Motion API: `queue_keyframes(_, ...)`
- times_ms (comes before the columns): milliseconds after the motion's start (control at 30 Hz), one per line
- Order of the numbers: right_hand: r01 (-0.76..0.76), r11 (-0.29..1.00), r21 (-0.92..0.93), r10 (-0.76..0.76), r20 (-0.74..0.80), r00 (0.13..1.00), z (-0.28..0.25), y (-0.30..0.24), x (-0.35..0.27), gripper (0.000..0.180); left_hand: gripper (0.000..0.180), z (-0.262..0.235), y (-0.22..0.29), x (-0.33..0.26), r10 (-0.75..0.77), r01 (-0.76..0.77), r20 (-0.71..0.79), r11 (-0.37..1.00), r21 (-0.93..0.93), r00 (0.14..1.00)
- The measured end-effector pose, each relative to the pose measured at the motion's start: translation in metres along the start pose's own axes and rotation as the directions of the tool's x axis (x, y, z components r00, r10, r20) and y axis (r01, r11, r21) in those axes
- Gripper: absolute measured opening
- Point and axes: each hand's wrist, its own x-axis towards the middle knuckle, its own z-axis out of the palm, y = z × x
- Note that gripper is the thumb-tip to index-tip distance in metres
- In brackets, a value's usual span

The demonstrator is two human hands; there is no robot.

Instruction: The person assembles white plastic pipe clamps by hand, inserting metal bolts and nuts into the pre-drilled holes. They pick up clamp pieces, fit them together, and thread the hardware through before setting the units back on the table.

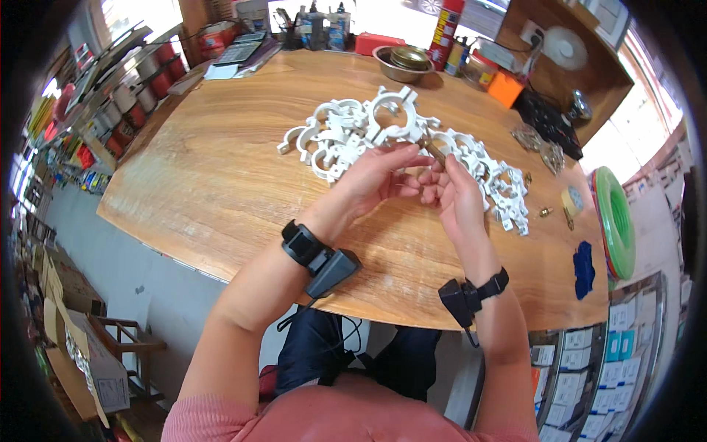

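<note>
Over the middle of the table, my left hand [377,179] and my right hand [458,193] come together, fingers curled. Between the two thumbs is a slim brass-coloured fitting [436,152]. My right thumb presses along its lower end, while my left thumb meets it near the upper end. Fingers partly cover it, so its full shape is hidden. Just beyond the hands lies a heap of white plastic pipe clamps [340,120], spread out toward the right. One large ring-shaped clamp [373,121] stands out behind my left hand; whether I touch it cannot be made out.
To the right lie loose brass fittings [546,212], a tape roll [572,200], a blue cloth [583,270] and a green hose coil [615,221]. Metal bowls [401,71] and a red spray can [445,35] stand at the back. The wooden table [199,147] ends near my waist.
</note>
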Motion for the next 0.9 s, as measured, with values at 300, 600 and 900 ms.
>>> queue_keyframes(300, 0.106, 0.786, -0.609, -0.049, 0.109, 0.993, 0.012, 0.013, -0.006, 0.031, 0.031, -0.009, 0.007, 0.0, 0.05, -0.046, -0.11, 0.998, 0.044, 0.993)
queue_keyframes(600, 0.195, 0.75, -0.632, -0.073, 0.213, 0.974, 0.014, 0.005, -0.014, 0.028, 0.02, -0.043, 0.09, -0.02, 0.17, 0.04, -0.485, 0.918, 0.394, 0.858)
queue_keyframes(900, 0.215, 0.739, -0.639, -0.03, 0.288, 0.957, 0.019, 0.002, -0.016, 0.021, 0.015, -0.23, 0.146, -0.112, 0.172, 0.394, -0.725, 0.744, 0.539, 0.667)
